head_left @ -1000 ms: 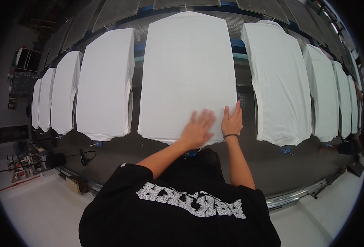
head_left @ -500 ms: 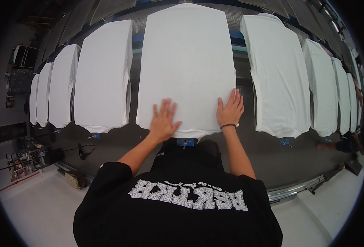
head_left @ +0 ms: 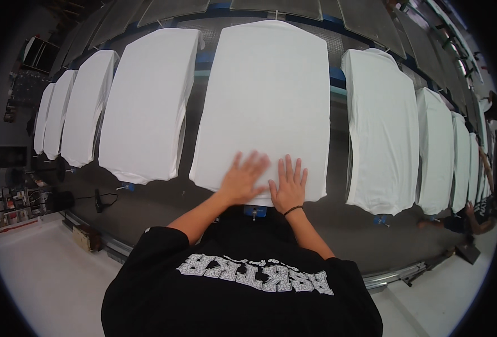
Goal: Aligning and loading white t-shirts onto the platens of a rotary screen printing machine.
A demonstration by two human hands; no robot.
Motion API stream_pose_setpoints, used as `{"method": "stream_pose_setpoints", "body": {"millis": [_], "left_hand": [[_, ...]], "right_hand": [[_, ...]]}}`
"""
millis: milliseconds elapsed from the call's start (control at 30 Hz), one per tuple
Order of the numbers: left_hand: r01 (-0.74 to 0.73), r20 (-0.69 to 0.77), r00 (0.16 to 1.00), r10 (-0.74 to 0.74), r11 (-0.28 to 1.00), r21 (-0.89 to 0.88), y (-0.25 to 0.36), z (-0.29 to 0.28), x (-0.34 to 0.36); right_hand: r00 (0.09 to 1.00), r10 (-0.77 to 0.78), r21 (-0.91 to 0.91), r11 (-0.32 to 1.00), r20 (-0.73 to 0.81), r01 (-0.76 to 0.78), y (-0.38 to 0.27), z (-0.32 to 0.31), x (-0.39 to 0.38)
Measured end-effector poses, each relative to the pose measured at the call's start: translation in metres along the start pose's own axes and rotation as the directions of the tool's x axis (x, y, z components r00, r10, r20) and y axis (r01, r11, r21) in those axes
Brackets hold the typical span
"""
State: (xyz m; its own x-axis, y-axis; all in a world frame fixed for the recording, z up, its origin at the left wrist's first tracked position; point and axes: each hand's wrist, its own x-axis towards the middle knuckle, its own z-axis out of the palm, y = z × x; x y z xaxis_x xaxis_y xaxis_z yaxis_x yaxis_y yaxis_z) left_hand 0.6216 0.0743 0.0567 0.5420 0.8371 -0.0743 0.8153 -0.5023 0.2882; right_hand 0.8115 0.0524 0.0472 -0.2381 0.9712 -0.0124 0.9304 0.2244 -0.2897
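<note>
A white T-shirt (head_left: pixel 262 95) is stretched over the centre board in front of me. My left hand (head_left: pixel 244 177) is on its lower middle, fingers spread and blurred by motion. My right hand (head_left: pixel 288 182) lies flat with fingers apart just to the right of it, near the shirt's bottom edge, a dark band round the wrist. Neither hand holds anything. Below that edge a blue clamp (head_left: pixel 254 212) with a metal handle shows at the board's end.
More boards with white shirts stand in a row either side, one on the left (head_left: pixel 144 101) and a wrinkled one on the right (head_left: pixel 380 129). Grey panels (head_left: pixel 274 7) line the back. A co-worker (head_left: pixel 479 219) is at the far right. A metal rail (head_left: pixel 400 269) runs low behind me.
My right hand has moved left from the shirt's right edge onto its lower part. My left hand swept left, then back rightward beside it. The view has also shifted slightly.
</note>
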Motion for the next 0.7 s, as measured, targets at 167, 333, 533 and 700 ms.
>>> {"method": "stream_pose_setpoints", "body": {"millis": [167,333,533,700], "left_hand": [[0.416,-0.252,0.895,-0.369,0.893,0.171,-0.101,-0.03,0.052],[0.581,-0.21,0.754,-0.622,0.781,-0.228,-0.147,-0.044,0.084],[0.552,-0.271,0.72,-0.639,0.764,-0.335,-0.127,-0.02,0.038],[0.626,-0.105,0.686,-0.72,0.657,-0.419,-0.098,-0.037,0.003]], "right_hand": [[0.968,0.232,-0.07,0.968,-0.1,-0.239,0.041,-0.02,0.048],[0.823,0.518,0.001,0.846,-0.231,-0.533,0.056,0.001,0.085],[0.805,0.592,0.236,0.789,-0.038,-0.568,0.075,-0.011,0.077],[0.822,0.563,0.222,0.815,-0.086,-0.535,0.063,-0.019,0.083]]}}
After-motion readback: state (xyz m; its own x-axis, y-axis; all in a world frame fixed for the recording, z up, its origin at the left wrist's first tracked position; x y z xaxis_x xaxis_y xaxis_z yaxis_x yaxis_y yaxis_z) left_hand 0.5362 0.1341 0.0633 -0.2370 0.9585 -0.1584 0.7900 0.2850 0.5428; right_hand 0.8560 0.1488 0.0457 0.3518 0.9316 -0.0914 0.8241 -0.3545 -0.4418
